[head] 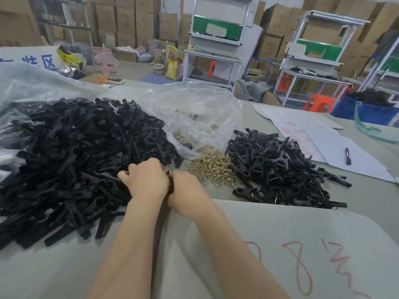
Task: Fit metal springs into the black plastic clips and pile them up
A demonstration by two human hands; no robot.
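Pressed together at frame centre: left hand (pixel 144 180) and right hand (pixel 186 190), fingers curled round one small black plastic clip (pixel 171 186), mostly hidden between them. At left, big tangled heap of matte black clip halves (pixel 64 156), cut off by frame edge. Just right of hands, thin brass-coloured wire springs (pixel 212 167), then spiky pile of black clips with springs fitted (pixel 280 167). Smooth grey table (pixel 280 223) open at lower right.
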